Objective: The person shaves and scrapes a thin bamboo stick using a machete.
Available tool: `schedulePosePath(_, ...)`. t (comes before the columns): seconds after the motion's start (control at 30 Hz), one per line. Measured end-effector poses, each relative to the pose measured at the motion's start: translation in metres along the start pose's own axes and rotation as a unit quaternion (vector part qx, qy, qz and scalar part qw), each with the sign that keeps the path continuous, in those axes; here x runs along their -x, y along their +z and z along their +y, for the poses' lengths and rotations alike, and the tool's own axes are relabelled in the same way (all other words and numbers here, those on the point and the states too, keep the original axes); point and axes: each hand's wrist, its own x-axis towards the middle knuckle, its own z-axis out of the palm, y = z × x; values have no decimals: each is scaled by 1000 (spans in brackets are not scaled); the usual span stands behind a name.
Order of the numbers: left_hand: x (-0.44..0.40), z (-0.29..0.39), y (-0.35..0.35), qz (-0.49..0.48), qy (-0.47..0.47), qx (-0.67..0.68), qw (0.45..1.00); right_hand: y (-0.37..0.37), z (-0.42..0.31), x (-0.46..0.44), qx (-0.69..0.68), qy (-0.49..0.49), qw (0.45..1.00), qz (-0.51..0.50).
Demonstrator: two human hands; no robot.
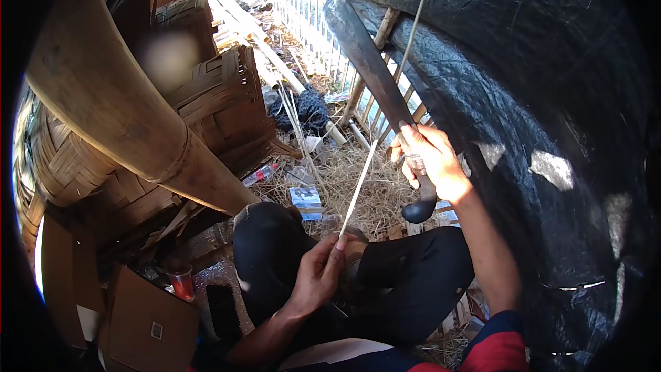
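My left hand (320,272), low in the middle above my crossed legs, pinches the lower end of a thin pale strip (359,189) that slants up to the right. Right of it, my right hand (430,158) is closed around the handle of a large machete (372,62). The machete's broad dark blade points up and to the left, and the dark curved butt of its handle (419,209) shows below my hand. The strip's upper tip is close to my right hand, left of the fingers.
A thick bamboo pole (131,117) crosses the left side before woven baskets (220,96). Black sheeting (537,96) hangs at right. Shavings (344,179) cover the ground. A red cup (182,284), a phone (224,310) and a cardboard box (148,324) lie lower left.
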Motion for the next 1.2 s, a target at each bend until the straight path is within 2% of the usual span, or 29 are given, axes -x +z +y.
schedulePosePath(0.1, 0, 2, 3, 36, 10, -23, 999, -2, 7, 4, 11, 26, 999, -22)
schedulePosePath(0.17, -1, 3, 3, 43, 7, -35, 998, -4, 11, 6, 79, 57, 991, -88)
schedulePosePath(0.2, -1, 3, 3, 44, 6, -35, 998, 0, 6, 7, 124, 73, 987, -74)
schedulePosePath(0.33, -1, 5, 6, 46, 13, -53, 997, -8, 2, 6, 49, 41, 997, -52)
schedulePosePath(0.43, -3, 2, 7, 51, 29, -73, 996, -10, 5, 9, 53, 83, 993, -72)
schedulePosePath(0.5, -5, 2, 7, 55, 37, -82, 994, -8, 16, 12, 98, 71, 987, -111)
schedulePosePath(0.6, -4, 4, 7, 58, 21, -81, 995, -11, 6, 9, 61, 97, 991, -63)
schedulePosePath(0.7, -4, 6, 10, 53, 47, -90, 993, -16, -1, 10, -15, 47, 998, -25)
schedulePosePath(0.77, -4, 11, 10, 56, 27, -113, 992, -14, 2, 11, 17, 92, 994, -59)
schedulePosePath(0.83, -4, 10, 10, 61, 31, -110, 992, -9, 14, 16, 47, 90, 985, -137)
schedulePosePath(0.97, -5, 11, 11, 68, 34, -113, 991, -14, 2, 10, 24, 111, 990, -82)
schedulePosePath(1.03, -4, 13, 10, 61, 32, -112, 991, -14, -6, 9, -21, 68, 997, -43)
schedulePosePath(1.13, -9, 15, 9, 53, 32, -107, 992, -9, 2, 12, 3, 139, 985, -101)
schedulePosePath(1.17, -11, 16, 9, 59, 33, -99, 993, -8, 11, 12, 47, 116, 980, -153)
schedulePosePath(1.2, -11, 16, 8, 60, 34, -99, 993, -5, 8, 13, 57, 124, 979, -152)
